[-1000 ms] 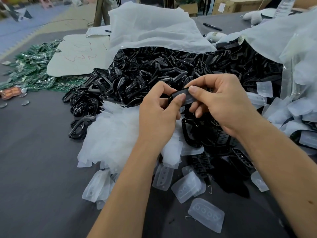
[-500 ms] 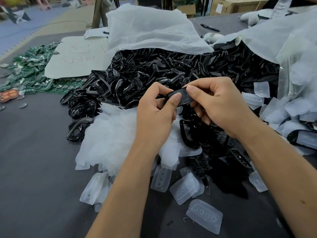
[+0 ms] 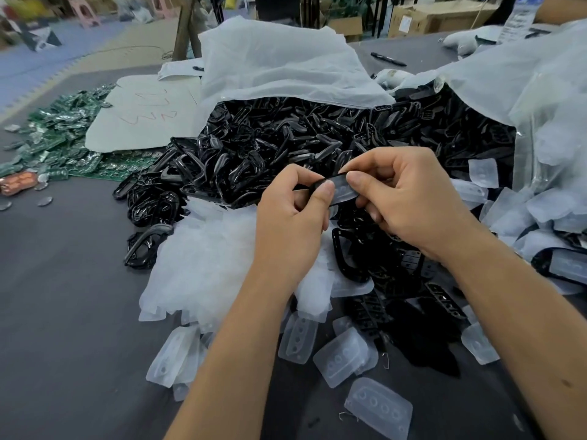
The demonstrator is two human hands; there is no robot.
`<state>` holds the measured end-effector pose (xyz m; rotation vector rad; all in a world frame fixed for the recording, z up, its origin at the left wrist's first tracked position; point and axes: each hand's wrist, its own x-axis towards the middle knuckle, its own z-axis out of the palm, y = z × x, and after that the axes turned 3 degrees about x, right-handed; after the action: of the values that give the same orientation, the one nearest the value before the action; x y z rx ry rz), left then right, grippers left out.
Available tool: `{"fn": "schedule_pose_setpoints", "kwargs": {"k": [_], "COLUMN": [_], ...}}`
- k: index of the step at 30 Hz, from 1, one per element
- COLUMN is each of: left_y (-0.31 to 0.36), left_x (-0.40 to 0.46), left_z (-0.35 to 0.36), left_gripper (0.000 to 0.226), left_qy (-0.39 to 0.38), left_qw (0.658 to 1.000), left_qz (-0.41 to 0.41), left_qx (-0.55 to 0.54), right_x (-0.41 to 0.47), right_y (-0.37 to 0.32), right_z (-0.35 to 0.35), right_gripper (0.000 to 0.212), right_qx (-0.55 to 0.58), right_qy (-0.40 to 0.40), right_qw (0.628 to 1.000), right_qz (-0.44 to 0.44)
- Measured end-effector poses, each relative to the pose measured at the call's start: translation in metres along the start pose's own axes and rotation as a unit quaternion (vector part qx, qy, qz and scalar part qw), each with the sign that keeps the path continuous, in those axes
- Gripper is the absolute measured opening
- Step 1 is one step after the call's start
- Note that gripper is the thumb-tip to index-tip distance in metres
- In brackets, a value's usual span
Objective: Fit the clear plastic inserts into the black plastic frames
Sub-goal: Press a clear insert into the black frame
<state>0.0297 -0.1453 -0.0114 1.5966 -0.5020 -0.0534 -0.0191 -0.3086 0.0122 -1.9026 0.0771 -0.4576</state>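
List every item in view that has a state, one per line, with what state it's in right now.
left hand: pinching the black frame
right hand: pinching the same frame
black frame: held above the pile, clear insert in it
white bag: open, black frames spilling out
loose insert: lying flat on the table
black marker: capped, lying on the table

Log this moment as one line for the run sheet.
step: pressing insert into frame | left hand: pinches black frame | right hand: pinches frame, thumb on clear insert | seated: cannot tell

Left hand (image 3: 290, 217), right hand (image 3: 409, 198): both pinching.
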Motion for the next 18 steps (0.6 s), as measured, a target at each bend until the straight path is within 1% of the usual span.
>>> {"fn": "schedule_pose_setpoints", "kwargs": {"k": [4, 6, 9, 11, 13, 15, 18], "left_y": [0.000, 0.002, 0.007, 0.011, 0.015, 0.018, 0.018], "left_x": [0.000, 0.000, 0.001, 0.001, 0.002, 0.003, 0.004], "left_z": [-0.002, -0.003, -0.005, -0.008, -0.012, -0.015, -0.016], "left_gripper": [0.012, 0.013, 0.012, 0.015, 0.020, 0.024, 0.022], "left_qy": [0.008, 0.019, 0.024, 0.001, -0.041, -0.068, -0.078], "left_qw": [1.000, 0.999, 0.992, 0.982, 0.967, 0.951, 0.937], "left_qz": [-0.015, -0.030, -0.069, -0.103, -0.138, -0.170, -0.206], "left_qx": [-0.008, -0.038, -0.106, -0.158, -0.211, -0.248, -0.270], "right_x": [-0.001, -0.002, -0.004, -0.005, -0.004, -0.002, 0.000], "right_y": [0.002, 0.002, 0.001, 0.000, -0.001, -0.001, -0.004], "right_z": [-0.001, -0.003, -0.008, -0.009, -0.010, -0.011, -0.015], "right_gripper": [0.006, 0.011, 0.026, 0.032, 0.029, 0.025, 0.023], "right_qx": [-0.035, -0.028, -0.017, -0.006, 0.000, -0.022, -0.066], "right_qy": [0.019, 0.021, -0.035, -0.068, -0.071, -0.070, -0.085], "right_qw": [0.998, 0.997, 0.995, 0.992, 0.991, 0.988, 0.982], "right_qz": [-0.042, -0.066, -0.090, -0.102, -0.117, -0.134, -0.152]}}
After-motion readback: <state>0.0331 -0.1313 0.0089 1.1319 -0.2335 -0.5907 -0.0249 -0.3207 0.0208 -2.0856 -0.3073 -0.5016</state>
